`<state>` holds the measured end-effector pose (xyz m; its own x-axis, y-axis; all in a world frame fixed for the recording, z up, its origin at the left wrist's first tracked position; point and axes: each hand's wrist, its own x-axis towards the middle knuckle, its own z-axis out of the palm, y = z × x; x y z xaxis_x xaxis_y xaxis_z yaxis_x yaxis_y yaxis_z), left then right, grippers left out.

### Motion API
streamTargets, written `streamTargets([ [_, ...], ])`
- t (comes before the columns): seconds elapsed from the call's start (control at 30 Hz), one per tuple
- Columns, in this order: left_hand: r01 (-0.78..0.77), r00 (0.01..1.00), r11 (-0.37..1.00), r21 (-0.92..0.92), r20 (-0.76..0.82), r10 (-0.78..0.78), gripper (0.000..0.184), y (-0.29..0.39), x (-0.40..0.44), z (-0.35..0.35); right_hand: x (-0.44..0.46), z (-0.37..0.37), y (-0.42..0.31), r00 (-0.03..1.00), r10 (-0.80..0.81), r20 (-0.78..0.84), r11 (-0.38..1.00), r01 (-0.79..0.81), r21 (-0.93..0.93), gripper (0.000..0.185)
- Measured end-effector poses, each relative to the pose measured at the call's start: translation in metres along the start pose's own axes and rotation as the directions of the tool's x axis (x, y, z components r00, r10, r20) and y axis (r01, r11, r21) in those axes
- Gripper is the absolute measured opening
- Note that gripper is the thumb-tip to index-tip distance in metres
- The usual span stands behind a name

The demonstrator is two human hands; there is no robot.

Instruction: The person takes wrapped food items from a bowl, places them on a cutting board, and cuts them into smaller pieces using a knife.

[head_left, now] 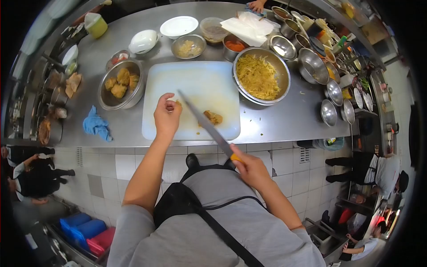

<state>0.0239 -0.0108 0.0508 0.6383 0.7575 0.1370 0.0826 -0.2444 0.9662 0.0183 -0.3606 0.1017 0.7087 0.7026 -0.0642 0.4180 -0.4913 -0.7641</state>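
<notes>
Near edge of steel surface [284, 127]: gripping knife [208, 125] in right hand [252, 169]; curling left hand [167, 115], can't tell if holding anything. Probably mid-cutting; should steady brown piece [215, 117] before slicing.

This is a commercial kitchen. A broad stainless steel counter [255, 122] spans the upper half of the frame, bearing a white cutting board [191, 78] at its middle with a long knife [213, 132] above it. Just right of the board stands a large bowl of shredded yellow food [257, 76]; many metal bowls [312, 66] crowd the upper right. Floor drains [304, 155] interrupt the pale tiles [173, 168] below, and co-workers in dark trousers appear at the right edge, one in a black cap [403, 181].
</notes>
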Motion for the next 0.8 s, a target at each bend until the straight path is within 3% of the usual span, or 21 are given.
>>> streamTargets([
  [0.07, 0.095, 0.989, 0.975, 0.2, 0.091, -0.115, 0.015, -0.03, 0.007, -0.019, -0.012, -0.015, -0.004, 0.992, 0.024, -0.12, 1.0, -0.026, -0.015, 0.061],
  [0.1, 0.098, 0.99, 0.973, 0.208, 0.081, -0.116, 0.015, -0.049, 0.003, -0.02, -0.016, -0.017, 0.0, 0.993, 0.018, -0.113, 1.0, -0.019, -0.009, 0.061],
  [0.17, -0.021, 0.969, 0.955, 0.296, 0.24, -0.053, 0.021, -0.081, -0.012, -0.019, -0.024, -0.019, 0.01, 0.973, 0.164, -0.16, 0.985, -0.169, -0.016, 0.061],
  [0.2, -0.031, 0.96, 0.953, 0.302, 0.274, -0.055, 0.02, -0.065, -0.023, -0.015, -0.026, -0.019, 0.012, 0.964, 0.208, -0.167, 0.977, -0.214, -0.018, 0.06],
  [0.3, -0.136, 0.936, 0.943, 0.303, 0.351, 0.022, 0.019, -0.036, -0.045, -0.002, -0.031, -0.014, 0.019, 0.958, 0.176, -0.226, 0.981, -0.189, -0.035, 0.059],
  [0.47, -0.073, 0.936, 0.995, 0.068, 0.35, 0.045, 0.016, -0.028, -0.059, 0.021, -0.034, -0.01, 0.013, 0.955, 0.218, -0.199, 0.973, -0.228, -0.03, 0.059],
  [0.57, -0.068, 0.931, 0.975, 0.211, 0.365, -0.014, 0.014, -0.033, -0.044, 0.024, -0.034, -0.006, 0.013, 0.961, 0.176, -0.212, 0.983, -0.183, -0.015, 0.059],
  [0.63, -0.234, 0.907, 0.912, 0.337, 0.412, 0.08, 0.014, -0.032, -0.034, 0.023, -0.034, -0.006, 0.013, 0.967, 0.134, -0.216, 0.99, -0.141, -0.015, 0.059],
  [0.73, -0.344, 0.905, 0.792, 0.504, 0.402, 0.138, 0.014, -0.04, -0.03, 0.02, -0.035, -0.007, 0.011, 0.968, 0.148, -0.205, 0.988, -0.152, -0.003, 0.058],
  [0.8, -0.319, 0.909, 0.792, 0.52, 0.405, 0.101, 0.013, -0.033, -0.031, 0.015, -0.035, -0.011, 0.01, 0.969, 0.158, -0.189, 0.986, -0.166, -0.027, 0.057],
])
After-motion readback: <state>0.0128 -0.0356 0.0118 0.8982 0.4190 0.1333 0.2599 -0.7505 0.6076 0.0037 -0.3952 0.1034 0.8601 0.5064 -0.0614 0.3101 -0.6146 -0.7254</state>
